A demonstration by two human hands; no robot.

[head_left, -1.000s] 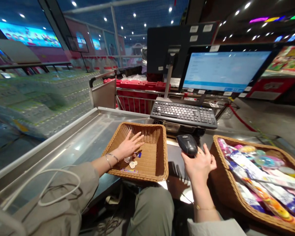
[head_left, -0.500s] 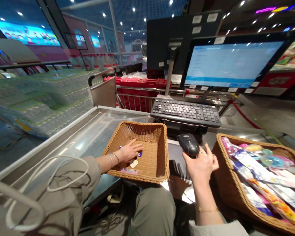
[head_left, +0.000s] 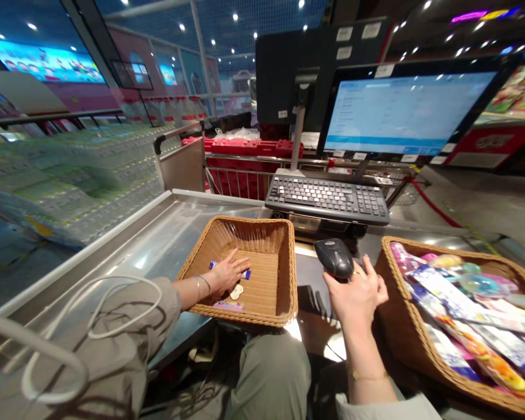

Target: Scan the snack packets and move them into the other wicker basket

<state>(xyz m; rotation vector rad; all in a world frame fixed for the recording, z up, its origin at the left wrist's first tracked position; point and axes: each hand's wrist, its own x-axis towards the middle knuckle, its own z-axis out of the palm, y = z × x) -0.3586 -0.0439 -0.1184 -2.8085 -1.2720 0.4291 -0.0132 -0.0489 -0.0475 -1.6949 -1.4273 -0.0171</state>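
My left hand (head_left: 230, 273) reaches into a wicker basket (head_left: 291, 274), palm down with its fingers apart, over a small blue-wrapped item (head_left: 245, 275). Beside the fingers and wrist lie a pale round piece (head_left: 236, 291) and a purple-pink packet (head_left: 228, 305), on the basket floor. What is under the palm is hidden. My right hand (head_left: 357, 291) is closed on a black handheld scanner (head_left: 334, 257), held up between this basket and a second, fuller basket (head_left: 413, 309) on the right.
A black keyboard (head_left: 328, 197) stands behind the scanner, below a lit monitor (head_left: 406, 114). The fuller basket holds several colourful packets. A pale cable (head_left: 96, 280) loops over my left sleeve. The metal counter's raised edge (head_left: 91, 251) runs along the left.
The whole view has shifted slightly. Both hands keep nearly the same pose and place, the left in the basket and the right on the scanner.
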